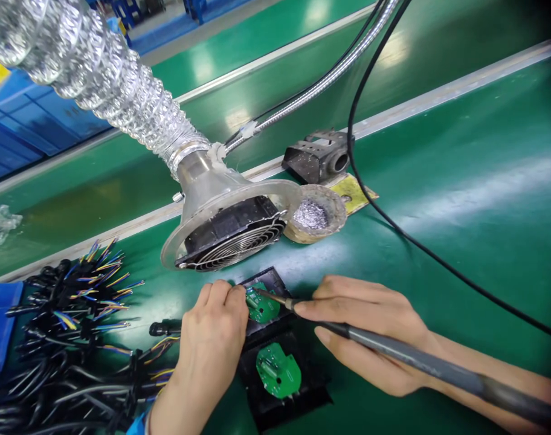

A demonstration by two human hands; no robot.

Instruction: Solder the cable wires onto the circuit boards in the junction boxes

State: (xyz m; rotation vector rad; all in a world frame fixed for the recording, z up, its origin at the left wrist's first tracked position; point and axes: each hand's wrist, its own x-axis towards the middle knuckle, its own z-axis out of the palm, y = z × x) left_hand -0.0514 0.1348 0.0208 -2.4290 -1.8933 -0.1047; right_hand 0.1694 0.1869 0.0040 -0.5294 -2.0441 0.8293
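Note:
My right hand [370, 329] grips a soldering iron [393, 350] like a pen. The iron's tip meets the upper left part of a green circuit board [265, 309], which lies on a black holder [270, 281]. Closed fingers of my left hand [216, 329] rest at the left edge of that same board; what they pinch is hidden behind the knuckles. Nearer to me, a second green circuit board [287, 373] lies on another black holder [261, 411], untouched by either hand.
A fume extractor fan [239, 241] on a foil duct [121, 90] hangs just beyond the boards. Behind stand a bowl of silvery bits [310, 215], a yellow sponge [354, 192] and an iron stand [318, 158]. Black cables [53, 374] with coloured wire ends pile up left. A black cord [420, 244] crosses the right.

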